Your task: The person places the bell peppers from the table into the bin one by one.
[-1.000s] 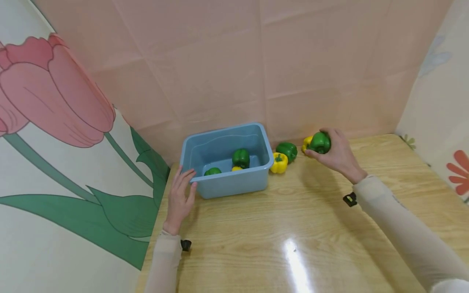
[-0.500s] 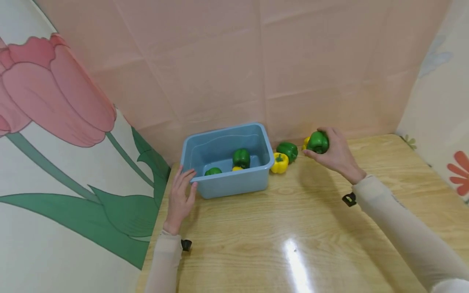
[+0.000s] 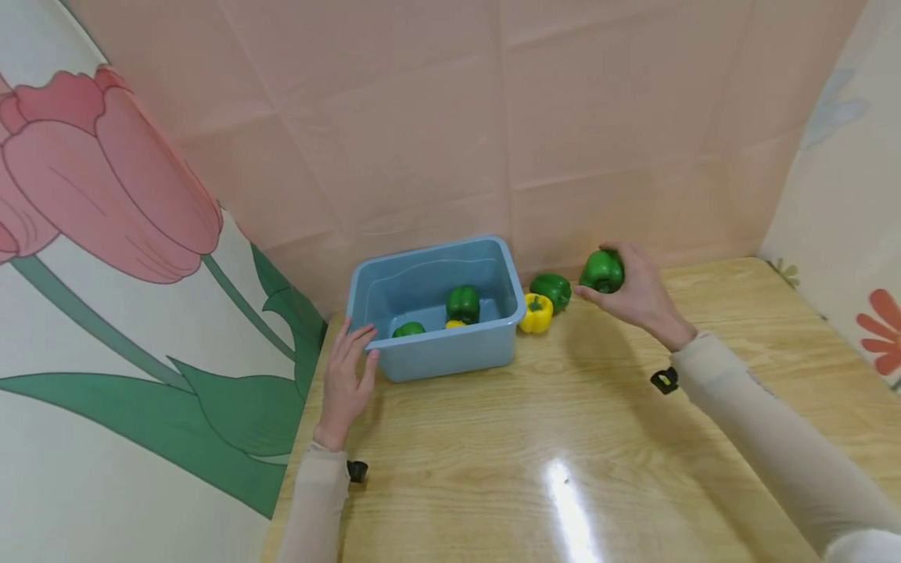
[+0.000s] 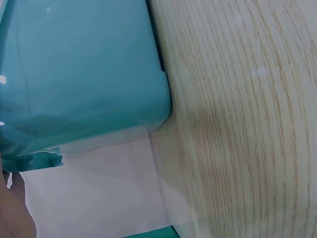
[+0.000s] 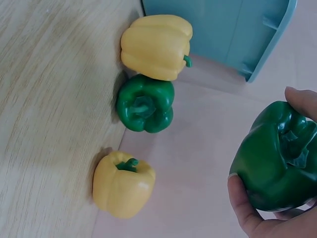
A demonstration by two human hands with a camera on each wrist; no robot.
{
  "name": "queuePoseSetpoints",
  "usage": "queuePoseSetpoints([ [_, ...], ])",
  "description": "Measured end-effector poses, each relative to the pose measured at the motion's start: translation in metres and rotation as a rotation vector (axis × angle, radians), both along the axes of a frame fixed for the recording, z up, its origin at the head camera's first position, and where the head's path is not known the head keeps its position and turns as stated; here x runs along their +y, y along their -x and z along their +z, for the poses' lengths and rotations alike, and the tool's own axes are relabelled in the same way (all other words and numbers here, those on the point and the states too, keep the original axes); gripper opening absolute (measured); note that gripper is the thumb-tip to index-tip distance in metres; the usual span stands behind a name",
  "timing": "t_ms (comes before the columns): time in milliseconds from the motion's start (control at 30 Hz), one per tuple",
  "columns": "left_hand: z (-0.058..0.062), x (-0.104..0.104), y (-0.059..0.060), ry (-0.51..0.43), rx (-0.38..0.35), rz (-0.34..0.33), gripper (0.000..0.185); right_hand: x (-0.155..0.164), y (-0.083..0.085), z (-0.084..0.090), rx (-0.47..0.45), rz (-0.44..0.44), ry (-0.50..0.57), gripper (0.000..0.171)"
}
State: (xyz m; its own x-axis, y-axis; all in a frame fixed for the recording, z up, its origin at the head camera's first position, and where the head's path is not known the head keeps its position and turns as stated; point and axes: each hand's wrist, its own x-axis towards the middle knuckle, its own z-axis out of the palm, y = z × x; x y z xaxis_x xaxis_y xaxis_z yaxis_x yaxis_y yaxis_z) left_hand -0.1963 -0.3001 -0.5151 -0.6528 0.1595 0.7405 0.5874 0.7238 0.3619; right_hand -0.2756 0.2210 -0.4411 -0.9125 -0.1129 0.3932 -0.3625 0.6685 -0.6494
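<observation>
From the head camera, the right hand (image 3: 633, 293) grips a green pepper (image 3: 601, 270) with fingers curled round it, raised above the wooden table (image 3: 563, 438) near the pink back wall; just to its left a second green pepper (image 3: 552, 289) lies on the table, touching a yellow pepper (image 3: 536, 313) that sits against the right end of the blue tub (image 3: 436, 356); inside the tub lie two green peppers (image 3: 462, 303) and part of a yellow one, low behind the front wall; the left hand (image 3: 346, 383) rests on the table with straight, relaxed fingers, its fingertips touching the tub's front left corner (it holds nothing); both arms wear pale sleeves, and a tulip-printed panel stands to the left.

From the left wrist camera, the tub's outer wall (image 4: 84, 74) fills the upper left, with the table's wood grain (image 4: 247, 124) on the right and a pale patch below the tub; only a sliver of the hand shows at the lower left edge, too little to tell how its fingers lie.

From the right wrist camera, the held green pepper (image 5: 277, 158) sits stem-up in the hand, thumb (image 5: 242, 203) and a fingertip (image 5: 302, 101) pressed to its sides; below it on the table lie a yellow pepper (image 5: 156, 45) next to the tub's corner (image 5: 257, 39), a green pepper (image 5: 145, 104) touching that one, and another yellow pepper (image 5: 123, 184) a little apart from them.
</observation>
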Motion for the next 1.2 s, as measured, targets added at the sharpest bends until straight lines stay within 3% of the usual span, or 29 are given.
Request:
queuePoseSetpoints([
  [1200,0.0,-0.002,0.001,0.011,-0.006,0.0,0.033,-0.025,0.002,0.011,0.04,0.034,0.039,0.084],
])
